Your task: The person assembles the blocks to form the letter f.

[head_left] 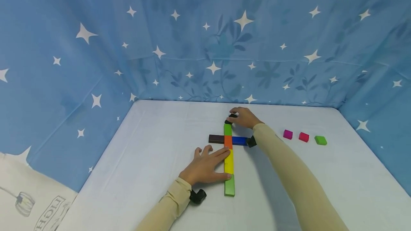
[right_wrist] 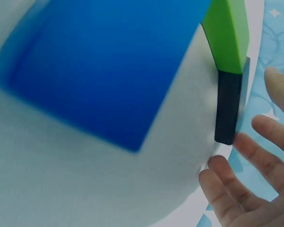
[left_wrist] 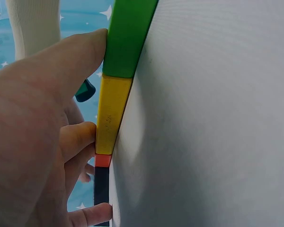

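Blocks form a cross on the white table. Its column runs from a near green block (head_left: 229, 187) through a yellow block (head_left: 229, 163) and an orange block (head_left: 228, 142) to a far green block (head_left: 227, 129). A dark brown block (head_left: 216, 139) and a blue block (head_left: 239, 140) make the arms. My left hand (head_left: 205, 167) touches the column's left side, thumb by the near green block, a fingertip on the yellow. At the far end, my right hand (head_left: 244, 117) has loosely spread fingers around a black block (right_wrist: 228, 109), one fingertip at its end.
To the right lie a magenta block (head_left: 288, 134), a red block (head_left: 303, 137) and a small green block (head_left: 320, 140). A blue star-patterned curtain (head_left: 192, 45) hangs behind the white table (head_left: 154, 152). Black wrist devices sit near the left wrist (head_left: 198, 196) and right wrist (head_left: 251, 142).
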Demonstrator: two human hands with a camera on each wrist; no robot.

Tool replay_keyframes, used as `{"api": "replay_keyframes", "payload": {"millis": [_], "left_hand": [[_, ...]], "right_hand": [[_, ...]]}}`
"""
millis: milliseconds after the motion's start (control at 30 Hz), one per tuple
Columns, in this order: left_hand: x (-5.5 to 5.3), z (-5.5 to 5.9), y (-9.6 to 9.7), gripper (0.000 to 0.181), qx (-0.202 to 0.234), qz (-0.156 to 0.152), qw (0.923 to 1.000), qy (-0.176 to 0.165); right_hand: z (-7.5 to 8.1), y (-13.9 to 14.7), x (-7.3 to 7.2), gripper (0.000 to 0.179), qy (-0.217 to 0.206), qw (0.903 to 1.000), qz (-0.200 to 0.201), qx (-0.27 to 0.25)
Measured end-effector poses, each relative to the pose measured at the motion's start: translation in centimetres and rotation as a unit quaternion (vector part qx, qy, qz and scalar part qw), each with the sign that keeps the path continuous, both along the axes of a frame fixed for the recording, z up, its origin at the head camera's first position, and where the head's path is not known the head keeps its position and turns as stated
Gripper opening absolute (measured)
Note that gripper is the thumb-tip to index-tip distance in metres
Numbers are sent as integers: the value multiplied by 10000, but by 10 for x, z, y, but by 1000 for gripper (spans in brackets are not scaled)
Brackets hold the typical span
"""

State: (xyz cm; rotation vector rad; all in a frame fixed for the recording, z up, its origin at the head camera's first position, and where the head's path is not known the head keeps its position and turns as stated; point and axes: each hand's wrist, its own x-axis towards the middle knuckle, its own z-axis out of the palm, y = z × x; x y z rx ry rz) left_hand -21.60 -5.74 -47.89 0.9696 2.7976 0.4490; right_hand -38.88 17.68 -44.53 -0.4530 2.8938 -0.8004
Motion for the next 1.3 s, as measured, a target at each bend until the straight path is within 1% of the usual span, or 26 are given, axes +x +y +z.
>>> {"api": "replay_keyframes", "payload": {"millis": [167,300,467,633,867,1100,1300], "left_hand": [[1,-1,0,86,0,43,10000,-2],[2,-1,-1,85,24,72,10000,-21],[3,-2,-1,85,69,33,10000,1],[4,-3,-1,85,102,6,9999,-42],[4,-1,-1,86,87,40,9999,-45],[4,0,-2,85,171,19,9998,-35],[3,0,-1,86,226,15,9997,-81]], "right_hand": [[4,9,4,57,-56,9997,-105,-231],[7,17,10,60,-53,9994,-160,-291],[11,29,18,61,39,9995,-188,-269],[13,48,27,61,63,9996,-229,-182],[18,74,40,58,141,9992,-305,-214],[22,99,53,57,38,9989,-385,-248],[22,126,62,53,21,9990,-428,-148]]}}
